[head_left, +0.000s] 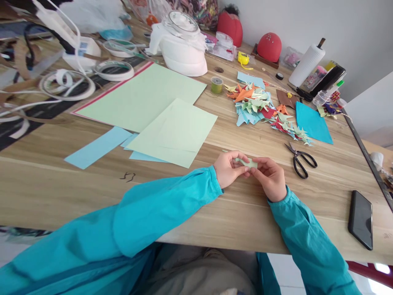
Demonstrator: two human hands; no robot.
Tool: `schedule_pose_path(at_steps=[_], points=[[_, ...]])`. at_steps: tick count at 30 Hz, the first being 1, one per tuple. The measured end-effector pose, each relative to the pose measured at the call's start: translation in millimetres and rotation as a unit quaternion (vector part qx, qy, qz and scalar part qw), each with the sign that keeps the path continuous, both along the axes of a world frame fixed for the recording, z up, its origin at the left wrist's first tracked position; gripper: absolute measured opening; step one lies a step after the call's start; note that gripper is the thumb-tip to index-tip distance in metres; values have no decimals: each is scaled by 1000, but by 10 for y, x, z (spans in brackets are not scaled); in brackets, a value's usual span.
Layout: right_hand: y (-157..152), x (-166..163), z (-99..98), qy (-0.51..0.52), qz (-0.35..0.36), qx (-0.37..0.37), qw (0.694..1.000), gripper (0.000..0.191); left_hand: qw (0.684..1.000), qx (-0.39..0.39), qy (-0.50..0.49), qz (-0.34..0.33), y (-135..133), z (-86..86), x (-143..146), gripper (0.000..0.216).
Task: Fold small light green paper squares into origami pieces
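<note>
Head view: my left hand (229, 169) and right hand (270, 177) both pinch a small folded paper (248, 163) between them, long axis left-right, near the worktop's (215, 213) front edge.

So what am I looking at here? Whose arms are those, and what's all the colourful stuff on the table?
This is one picture from a small camera worn on a person's head, looking down at their own arms in blue sleeves. There is no machine, just two bare hands. The left hand and right hand pinch a small pale green piece of paper between them, just above the wooden table. On the table lie big pale green sheets, blue paper strips, a pile of little folded paper shapes in many colours, black scissors, a dark phone and rolls of tape.
</note>
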State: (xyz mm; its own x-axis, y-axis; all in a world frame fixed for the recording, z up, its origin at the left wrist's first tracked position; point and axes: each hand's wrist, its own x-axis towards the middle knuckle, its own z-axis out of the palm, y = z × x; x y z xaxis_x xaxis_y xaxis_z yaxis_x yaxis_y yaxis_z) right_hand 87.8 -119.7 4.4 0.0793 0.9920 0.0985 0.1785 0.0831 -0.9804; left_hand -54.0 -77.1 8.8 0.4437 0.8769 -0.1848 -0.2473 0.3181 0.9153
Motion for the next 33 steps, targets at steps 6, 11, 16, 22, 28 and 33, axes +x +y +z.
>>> schedule_pose_path(at_steps=[6,11,16,22,28,33], points=[[-8,-3,2,26,13,-1,1000,23,1000,-2,-7,-5,-2,8,0,23],[7,1,4,33,11,0,999,24,1000,-13,-23,-4,4,-6,11,21],[14,17,1,58,16,-4,998,22,999,-17,-38,-8,8,-34,8,19],[16,34,-14,82,14,-19,996,18,999,-25,-45,-5,14,-37,8,18],[27,43,-26,104,8,-25,994,14,999,-34,-38,-8,16,-26,4,16],[23,21,-5,93,-5,-23,995,13,998,-42,-45,-8,18,-25,-3,8]])
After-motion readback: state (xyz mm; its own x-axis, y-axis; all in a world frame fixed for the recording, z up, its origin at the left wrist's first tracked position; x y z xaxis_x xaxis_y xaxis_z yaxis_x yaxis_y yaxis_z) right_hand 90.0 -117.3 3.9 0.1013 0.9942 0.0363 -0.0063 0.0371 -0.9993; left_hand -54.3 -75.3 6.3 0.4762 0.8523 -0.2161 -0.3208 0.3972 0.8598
